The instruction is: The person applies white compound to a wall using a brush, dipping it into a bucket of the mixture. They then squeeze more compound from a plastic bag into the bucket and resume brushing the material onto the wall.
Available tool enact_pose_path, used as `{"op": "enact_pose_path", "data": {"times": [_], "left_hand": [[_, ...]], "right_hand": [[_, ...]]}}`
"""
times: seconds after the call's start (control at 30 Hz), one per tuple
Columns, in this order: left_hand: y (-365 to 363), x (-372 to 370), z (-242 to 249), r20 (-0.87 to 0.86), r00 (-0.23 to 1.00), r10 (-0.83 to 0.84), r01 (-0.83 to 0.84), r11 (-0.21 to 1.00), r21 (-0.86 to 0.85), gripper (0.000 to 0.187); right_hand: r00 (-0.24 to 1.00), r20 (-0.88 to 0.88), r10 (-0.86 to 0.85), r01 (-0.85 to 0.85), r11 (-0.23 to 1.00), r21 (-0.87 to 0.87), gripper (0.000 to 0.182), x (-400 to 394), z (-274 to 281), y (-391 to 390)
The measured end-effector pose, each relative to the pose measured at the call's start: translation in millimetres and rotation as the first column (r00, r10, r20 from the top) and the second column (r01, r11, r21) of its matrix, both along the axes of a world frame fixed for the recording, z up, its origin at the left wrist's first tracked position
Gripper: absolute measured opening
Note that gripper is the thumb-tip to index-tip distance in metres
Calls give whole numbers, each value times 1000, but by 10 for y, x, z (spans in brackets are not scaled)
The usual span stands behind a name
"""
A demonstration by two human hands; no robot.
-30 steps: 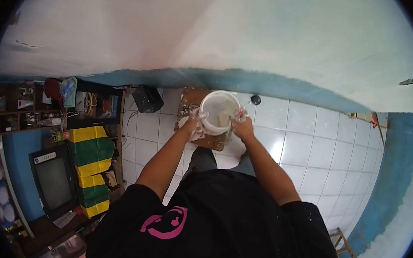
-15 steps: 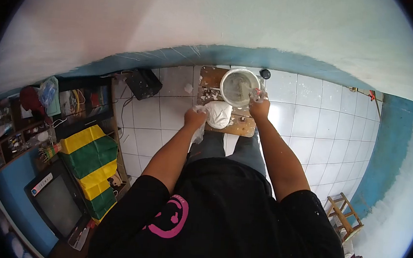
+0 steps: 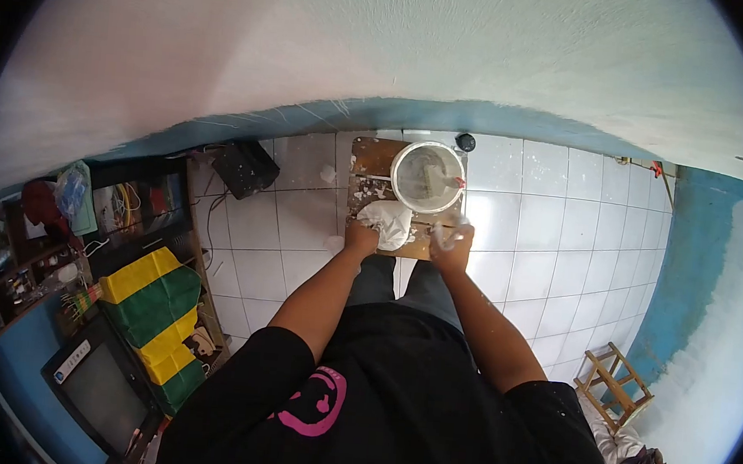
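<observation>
Hands (image 3: 451,247) by white bag (image 3: 394,224), bucket (image 3: 424,209) beyond

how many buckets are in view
1: the white bucket, on the wooden bench, beyond and to the right of the white bag. Others may be hidden.

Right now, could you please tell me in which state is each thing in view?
White bucket: upright, uncovered.
Red-handled tool: in the bucket, red end at the rim.
White bag: crumpled, contents hidden.
Wooden bench: spattered with white.
Left hand: at the bag, grip unclear.
Right hand: at the bench's near edge, grip unclear.
Television: screen dark.
</observation>
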State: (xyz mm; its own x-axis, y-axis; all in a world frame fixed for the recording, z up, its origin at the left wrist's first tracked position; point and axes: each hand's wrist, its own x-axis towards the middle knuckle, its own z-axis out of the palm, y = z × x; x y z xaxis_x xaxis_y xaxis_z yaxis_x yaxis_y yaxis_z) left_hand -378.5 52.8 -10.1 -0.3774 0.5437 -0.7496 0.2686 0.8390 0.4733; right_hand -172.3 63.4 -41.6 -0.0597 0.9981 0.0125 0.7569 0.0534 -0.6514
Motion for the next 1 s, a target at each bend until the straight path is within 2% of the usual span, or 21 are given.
{"op": "enact_pose_path", "data": {"times": [0.03, 0.07, 0.1, 0.17, 0.2, 0.23, 0.27, 0.3, 0.4, 0.47, 0.57, 0.6, 0.63, 0.67, 0.7, 0.8, 0.83, 0.87, 0.9, 0.97, 1.0], "left_hand": [[-53, -26, -55, 3, 997, -76, 76, 996, 57, 21], [-129, -62, -174, 0, 988, -152, 151, 982, 112, 20], [-203, -96, -238, -9, 974, -226, 225, 961, 163, 20], [-305, -122, -167, -80, 949, -305, 315, 932, 178, 21], [-331, -139, -119, -116, 930, -349, 365, 913, 181, 22], [-336, -157, -17, 7, 961, -275, 270, 947, 175, 21], [-347, -169, 93, 28, 956, -293, 282, 938, 201, 21], [-310, -169, 265, 49, 949, -310, 291, 928, 232, 20], [-245, -157, 579, 107, 949, -296, 257, 925, 280, 17], [-210, -192, 749, 97, 938, -334, 283, 895, 346, 16], [-128, -198, 842, 380, 905, -192, 36, 924, 381, 17], [-68, -214, 853, 400, 892, -213, 43, 919, 393, 18], [11, -239, 859, 418, 878, -233, 49, 913, 405, 18], [88, -257, 864, 435, 865, -252, 55, 907, 418, 19], [169, -205, 933, 465, 866, -181, -2, 931, 366, 20], [343, -109, 848, 457, 861, -223, 27, 918, 396, 19], [391, -30, 880, 584, 810, -51, -128, 957, 261, 19], [440, 33, 888, 639, 769, 16, -182, 964, 196, 19], [492, 100, 894, 688, 721, 82, -230, 965, 126, 19], [585, 226, 913, 729, 665, 161, -268, 963, 32, 18], [620, 253, 877, 744, 651, 151, -249, 968, 22, 18]], "right_hand": [[983, -184, 13, -65, 957, -282, 46, -29, -31, -132], [933, -359, -25, -179, 833, -523, 48, -97, -41, -223], [947, -277, 164, -287, 822, -492, 51, -197, 17, -261], [856, -88, 510, -491, 745, -453, 58, -433, 299, -236], [857, -68, 511, -481, 744, -463, 58, -509, 329, -213], [858, -50, 511, -470, 743, -477, 58, -581, 345, -198], [859, -29, 512, -458, 741, -490, 58, -631, 368, -171], [792, 57, 608, -483, 681, -551, 55, -661, 409, -104], [649, -100, 754, -751, 614, -245, 45, -698, 257, -17], [610, -199, 767, -784, 547, -293, 38, -668, 313, 84], [602, -313, 735, -794, 505, -339, 31, -643, 633, 133], [605, -345, 718, -793, 500, -349, 29, -639, 703, 138], [569, -341, 748, -822, 520, -230, 29, -605, 741, 119], [638, -527, 561, -753, 596, -278, 30, -595, 726, 51], [658, -676, 332, -681, 646, -345, 31, -592, 658, -59], [741, -596, 311, -489, 857, -161, 34, -574, 405, -203], [814, -443, 376, -406, 913, 29, 34, -563, 570, -102], [635, -772, -31, -427, 819, -384, 35, -536, 758, -36], [380, -696, -609, -378, 585, -718, 36, -521, 1004, 52], [321, -696, -643, -483, 521, -704, 43, -441, 816, 102], [319, -668, -672, -398, 545, -738, 39, -477, 865, 150]]}}
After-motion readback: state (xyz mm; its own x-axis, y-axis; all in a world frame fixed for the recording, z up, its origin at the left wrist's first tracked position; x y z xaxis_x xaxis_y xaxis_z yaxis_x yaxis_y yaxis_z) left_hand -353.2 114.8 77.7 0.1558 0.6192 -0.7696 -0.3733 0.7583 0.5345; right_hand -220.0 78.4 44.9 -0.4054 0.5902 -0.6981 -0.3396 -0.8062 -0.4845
